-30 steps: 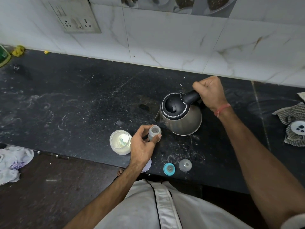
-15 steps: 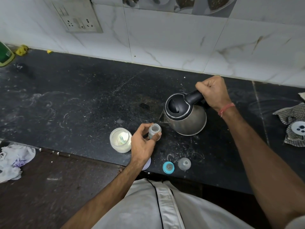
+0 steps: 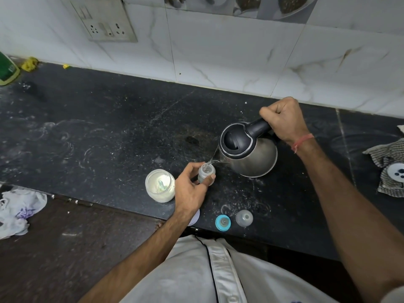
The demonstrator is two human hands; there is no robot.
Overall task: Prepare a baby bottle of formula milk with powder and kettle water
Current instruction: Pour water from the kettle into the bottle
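Note:
A small clear baby bottle (image 3: 206, 174) stands upright and uncapped on the black counter (image 3: 105, 132). My left hand (image 3: 189, 189) holds it, thumb and fingers curled round its body. My right hand (image 3: 283, 119) grips the black handle of a steel kettle (image 3: 248, 149), which is tilted left with its spout over the bottle's mouth. A thin stream of water runs from the spout into the bottle. Left of the bottle an open jar of white powder (image 3: 160, 188) holds a scoop.
The blue teat ring (image 3: 223, 222) and a clear cap (image 3: 244, 218) lie near the counter's front edge. A white lid (image 3: 195, 217) shows under my left wrist. A checked cloth (image 3: 391, 167) lies at the right. A wall socket (image 3: 105, 25) sits at back left.
The kettle has tipped further to the left, its spout has come down over the bottle, and water now flows. My left hand has stayed on the bottle.

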